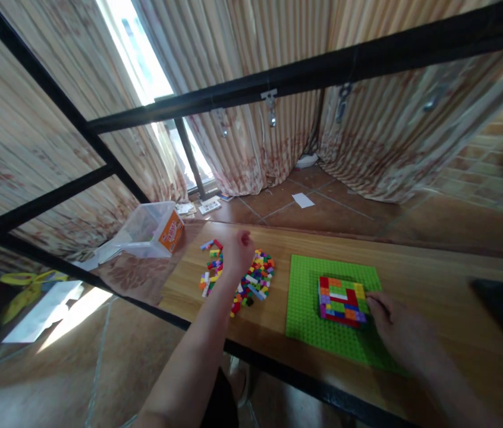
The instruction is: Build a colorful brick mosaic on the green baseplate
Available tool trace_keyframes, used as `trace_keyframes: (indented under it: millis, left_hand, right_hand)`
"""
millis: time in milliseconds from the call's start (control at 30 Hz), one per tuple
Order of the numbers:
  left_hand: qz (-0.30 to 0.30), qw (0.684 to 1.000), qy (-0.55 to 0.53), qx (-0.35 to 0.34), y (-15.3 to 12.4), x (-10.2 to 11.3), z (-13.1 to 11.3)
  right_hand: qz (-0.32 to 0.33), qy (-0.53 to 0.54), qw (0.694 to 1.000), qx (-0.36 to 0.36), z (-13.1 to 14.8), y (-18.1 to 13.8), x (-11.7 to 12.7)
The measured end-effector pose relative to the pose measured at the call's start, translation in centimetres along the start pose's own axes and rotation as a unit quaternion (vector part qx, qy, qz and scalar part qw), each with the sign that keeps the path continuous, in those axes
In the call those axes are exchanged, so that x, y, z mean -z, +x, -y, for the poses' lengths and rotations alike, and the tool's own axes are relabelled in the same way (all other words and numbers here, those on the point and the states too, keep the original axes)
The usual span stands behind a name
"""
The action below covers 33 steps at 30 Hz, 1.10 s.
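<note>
Green studded baseplate carries a multicoloured brick build near its middle. The right hand has its fingertips at the build's three-o'clock edge — whether clamped on it, I cannot tell. Loose bricks lie at the baseplate's nine o'clock, the left hand over them — fingers curled, whether around a brick unclear.

Brick structure on the baseplate; loose bricks to its left on the tabletop; bin farther left
</note>
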<state>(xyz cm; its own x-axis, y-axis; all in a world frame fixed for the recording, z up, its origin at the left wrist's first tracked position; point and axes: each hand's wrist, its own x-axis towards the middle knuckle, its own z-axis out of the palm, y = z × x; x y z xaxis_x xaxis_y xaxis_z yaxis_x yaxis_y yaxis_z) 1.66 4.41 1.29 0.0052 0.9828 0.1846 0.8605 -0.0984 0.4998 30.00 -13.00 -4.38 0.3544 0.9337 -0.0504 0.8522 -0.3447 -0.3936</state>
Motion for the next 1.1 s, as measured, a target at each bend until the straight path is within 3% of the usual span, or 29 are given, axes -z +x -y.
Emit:
trace_keyframes:
  millis: [133,233,400,567,667,733,767,867,967,1100]
  left_hand:
    - [0.020,0.997,0.079,0.010,5.7,2.7,2.2]
    - [0.074,0.990,0.121,-0.011,8.1,2.7,3.1]
    - [0.146,0.976,0.161,-0.031,8.5,0.3,4.1]
    - [0.137,0.975,0.172,-0.040,7.9,0.4,3.3]
    - [0.097,0.981,0.156,-0.065,5.8,1.7,1.0]
    - [0.085,0.984,0.118,-0.103,2.9,2.1,-1.0]
    - [0.086,0.985,0.040,-0.144,0.9,2.1,-2.1]
    - [0.163,0.949,-0.147,-0.226,-5.5,0.9,-4.5]
    - [0.182,0.943,-0.198,-0.193,-10.3,-0.9,-5.7]
    - [0.182,0.946,-0.204,-0.176,-12.0,-2.5,-6.0]
  right_hand:
    - [0.007,0.002,1.000,0.004,-0.1,0.4,-0.3]
    - [0.005,0.003,1.000,0.007,-0.2,0.6,-0.7]
    - [-0.010,-0.006,1.000,0.015,-0.2,0.3,-1.0]
    - [-0.023,-0.011,0.999,0.025,0.5,-0.1,-0.5]
    - [-0.022,-0.015,0.999,0.029,1.3,-0.3,0.3]
    - [-0.003,-0.007,1.000,0.025,1.8,-0.4,0.9]
    - [0.006,-0.005,1.000,0.017,2.1,-0.4,1.2]
    - [0.018,-0.001,1.000,0.012,2.7,-0.5,1.9]
    - [0.025,0.003,1.000,0.009,2.9,-0.6,2.3]
    - [0.028,-0.005,1.000,0.004,2.9,-0.7,2.3]
